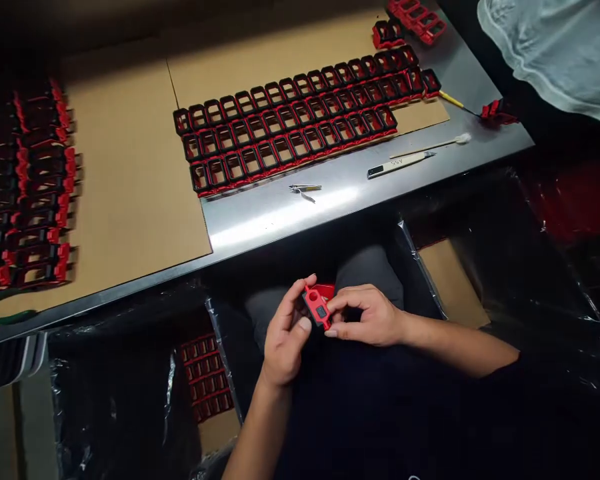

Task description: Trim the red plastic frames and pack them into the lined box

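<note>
Here is the red part (317, 305), up in the air over the person's lap, just short of the table's near edge, tilted, with a round hole toward its upper end and a dark rectangular patch below that. Both hands are on it! The left hand (283, 337) has it by the left side, fingers curled behind and thumb near the lower edge, only partly closed. The right hand (370, 317) comes in from the other side, thumb and fingertips pinched near the lower end, the other fingers folded loosely.

Below them, the dark trousers (367, 273) of the seated wearer. Up to the table (260, 223), shiny metal along this edge: a small metal tool (306, 189) lies there, and to its right a pale knife-like tool (400, 165) with a white-tipped stick (430, 146) just beyond it. Behind those, three long rows of black-and-red frames (290, 130) stand on cardboard (130, 173), the nearest row stopping short on the right. Further right, a yellow-handled tool (451, 100) points at some small red pieces (500, 112). Far left, more red-and-black pieces (40, 187) crowd the cardboard, many lost in shadow, and at top right hangs a pale cloth (555, 53).
</note>
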`<action>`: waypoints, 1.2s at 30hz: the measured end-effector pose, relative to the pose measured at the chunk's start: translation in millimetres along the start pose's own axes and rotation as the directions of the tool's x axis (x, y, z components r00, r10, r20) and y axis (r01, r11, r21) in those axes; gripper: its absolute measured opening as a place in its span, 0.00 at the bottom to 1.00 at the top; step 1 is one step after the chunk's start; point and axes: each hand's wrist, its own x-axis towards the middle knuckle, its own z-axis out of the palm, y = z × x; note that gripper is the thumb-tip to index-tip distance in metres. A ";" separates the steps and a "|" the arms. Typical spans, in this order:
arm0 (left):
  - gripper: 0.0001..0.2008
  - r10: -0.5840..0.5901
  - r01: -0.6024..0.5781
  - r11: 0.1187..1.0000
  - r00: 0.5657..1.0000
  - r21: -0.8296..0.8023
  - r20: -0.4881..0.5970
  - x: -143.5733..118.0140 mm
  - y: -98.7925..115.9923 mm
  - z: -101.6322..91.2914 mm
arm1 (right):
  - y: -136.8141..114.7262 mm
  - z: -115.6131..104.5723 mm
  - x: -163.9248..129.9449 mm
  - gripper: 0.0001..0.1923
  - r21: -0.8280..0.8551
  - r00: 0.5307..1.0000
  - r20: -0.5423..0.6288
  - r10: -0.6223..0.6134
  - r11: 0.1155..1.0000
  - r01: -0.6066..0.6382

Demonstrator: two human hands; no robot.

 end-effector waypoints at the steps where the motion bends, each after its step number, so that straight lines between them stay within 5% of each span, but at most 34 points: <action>1: 0.28 0.029 -0.031 0.997 0.999 0.067 0.036 -4.0 2.1 -0.2 | 1.8 -0.4 0.0 0.11 0.013 1.000 0.016 -0.013 1.000 0.012; 6: 0.38 0.122 -0.157 0.888 0.987 0.433 0.108 -13.9 11.3 2.6 | 10.2 1.8 -2.0 0.10 0.058 0.994 0.078 -0.077 0.996 0.072; 10: 0.39 0.150 -0.188 0.814 0.982 0.550 0.114 -16.1 15.0 4.3 | 11.7 2.3 -5.3 0.10 0.062 0.994 0.091 -0.058 0.997 0.053; 20: 0.33 -0.151 0.168 0.962 0.984 0.214 -0.094 -19.4 20.0 19.4 | 3.3 -1.2 -6.0 0.14 0.103 0.975 0.172 0.141 0.982 -0.160; 30: 0.32 0.011 0.021 0.891 0.998 0.453 -0.069 -24.2 18.2 14.7 | 5.2 0.8 -4.9 0.14 0.075 0.976 0.188 0.113 0.989 -0.129; 36: 0.32 -0.036 0.049 0.952 0.998 0.302 -0.049 -22.6 19.6 16.5 | 4.2 0.6 -6.1 0.14 0.041 0.980 0.176 0.096 0.994 -0.104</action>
